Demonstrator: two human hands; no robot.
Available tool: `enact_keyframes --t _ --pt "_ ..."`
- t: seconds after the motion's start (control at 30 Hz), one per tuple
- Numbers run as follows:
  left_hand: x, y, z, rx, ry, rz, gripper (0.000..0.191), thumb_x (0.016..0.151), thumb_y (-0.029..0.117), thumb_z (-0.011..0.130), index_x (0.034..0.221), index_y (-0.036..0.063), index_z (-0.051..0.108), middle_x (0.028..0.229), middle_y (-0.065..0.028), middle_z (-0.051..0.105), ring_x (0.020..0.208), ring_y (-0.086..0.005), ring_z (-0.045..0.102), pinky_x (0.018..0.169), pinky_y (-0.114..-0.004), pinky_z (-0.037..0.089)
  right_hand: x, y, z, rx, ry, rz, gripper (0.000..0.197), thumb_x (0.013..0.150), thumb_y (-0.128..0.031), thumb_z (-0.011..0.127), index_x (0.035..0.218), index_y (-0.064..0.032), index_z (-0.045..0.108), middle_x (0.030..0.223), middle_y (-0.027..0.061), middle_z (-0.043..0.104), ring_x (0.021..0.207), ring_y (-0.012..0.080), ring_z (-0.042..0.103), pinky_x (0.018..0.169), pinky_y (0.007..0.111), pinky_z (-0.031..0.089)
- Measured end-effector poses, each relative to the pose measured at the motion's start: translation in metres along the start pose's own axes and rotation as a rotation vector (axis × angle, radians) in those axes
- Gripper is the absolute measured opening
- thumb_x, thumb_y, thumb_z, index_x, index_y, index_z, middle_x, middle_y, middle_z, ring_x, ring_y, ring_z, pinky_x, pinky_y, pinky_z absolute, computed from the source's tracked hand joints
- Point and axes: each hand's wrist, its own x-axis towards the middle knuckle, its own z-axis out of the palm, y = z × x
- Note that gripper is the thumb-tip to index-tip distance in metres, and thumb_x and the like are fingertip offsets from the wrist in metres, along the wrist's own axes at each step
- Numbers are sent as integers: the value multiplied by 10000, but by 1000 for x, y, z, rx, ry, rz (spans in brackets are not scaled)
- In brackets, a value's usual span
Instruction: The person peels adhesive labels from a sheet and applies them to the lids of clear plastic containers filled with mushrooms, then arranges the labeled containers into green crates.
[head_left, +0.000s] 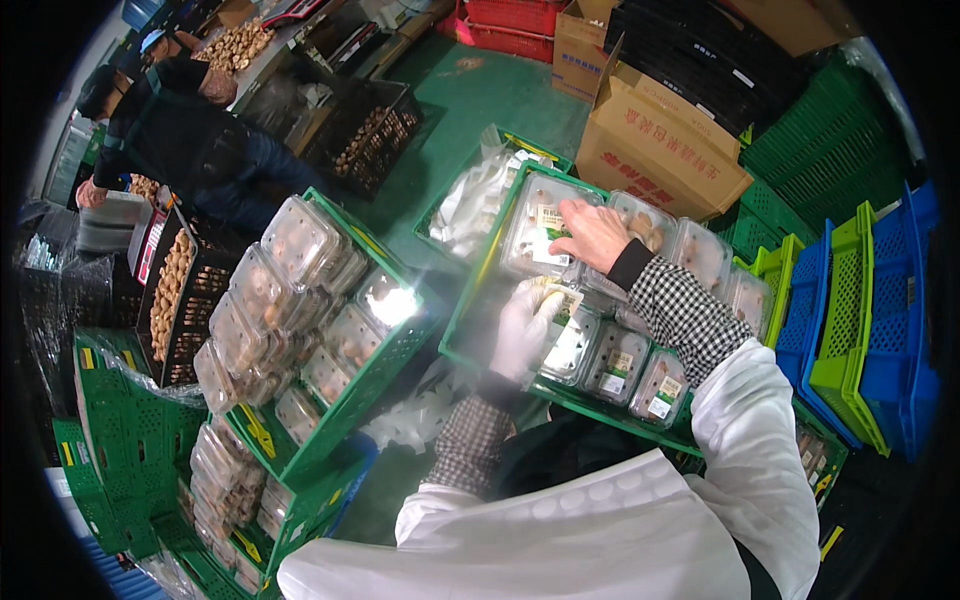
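My right hand (598, 234), bare, lies with spread fingers on a printed label (552, 238) on the lid of a clear plastic clamshell box (519, 251) of mushrooms. Nearer me, my left hand (521, 330), in a white glove, pinches another printed label (570, 298) between thumb and fingers. This label hangs over a second clamshell box (574, 356). Both boxes sit in a green plastic crate (469, 319) with several more. Labels show on a front-row box (616, 367) and on the box (661, 391) at its right; boxes under my right forearm are partly hidden.
Stacked clamshells (259, 281) fill a green crate (367, 390) at left. White label strips (472, 199) lie in another crate beyond. A cardboard carton (660, 142) and blue and lime crates (844, 322) stand right. A co-worker (180, 142) bends near mushroom crates.
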Motion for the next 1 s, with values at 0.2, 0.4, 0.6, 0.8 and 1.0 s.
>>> enact_keyframes --t 0.2,0.4,0.6,0.8,1.0 --pt "-2 3 -6 -16 -16 -75 234 949 47 573 1150 -46 649 1110 -135 642 1020 -191 608 910 -306 473 -8 -32 -23 -225 38 3 755 735 -380 802 1271 38 472 700 188 657 668 385 659 594 453 516" --pt "-25 58 -9 -441 133 -260 239 912 48 635 1121 -67 652 1031 -108 702 889 -114 645 794 -242 510 -81 -62 -48 671 49 113 342 880 -217 714 1086 31 601 684 69 639 590 107 592 546 271 469" --pt "-57 55 -5 124 -28 -100 280 792 117 752 1026 -18 675 829 -71 690 651 -145 624 566 -272 479 -152 -89 -72 626 114 102 84 918 -79 629 910 4 640 674 43 629 564 90 596 537 250 475" --pt "-42 87 31 -295 -262 -300 412 833 74 708 1225 11 599 866 -19 682 810 -143 665 731 -270 538 -155 -44 -90 799 109 94 90 923 -102 616 913 -17 588 752 50 583 667 130 556 607 298 453" --pt "-31 39 41 -343 -395 -387 219 969 195 613 1087 18 665 863 -25 680 687 -97 616 590 -247 507 -101 66 -66 624 128 250 210 923 -117 631 932 -70 426 815 -15 392 752 83 397 669 235 386"
